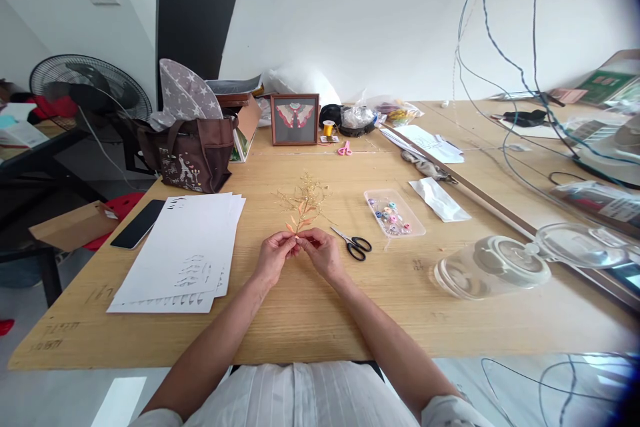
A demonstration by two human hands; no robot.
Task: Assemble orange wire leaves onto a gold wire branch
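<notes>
Close together over the middle of the table, my left hand (274, 255) and my right hand (321, 252) both pinch the lower end of a small sprig with orange leaves (302, 217). Its leaves point away from me, above my fingertips. Just behind it lies a loose tangle of gold wire (307, 193); where the sprig ends and the tangle starts is hard to make out. Black-handled scissors (356, 246) rest to the right of my right hand, not touched. A clear plastic tray (421, 229) of coloured beads sits farther right.
White sheets with drawings (175, 233) and a phone (136, 224) lie at the left. A clear plastic jar (463, 270) lies at the right, near a long strip (465, 190). Behind stand a brown bag (200, 150), a framed moth picture (295, 142) and pink scissors (345, 149).
</notes>
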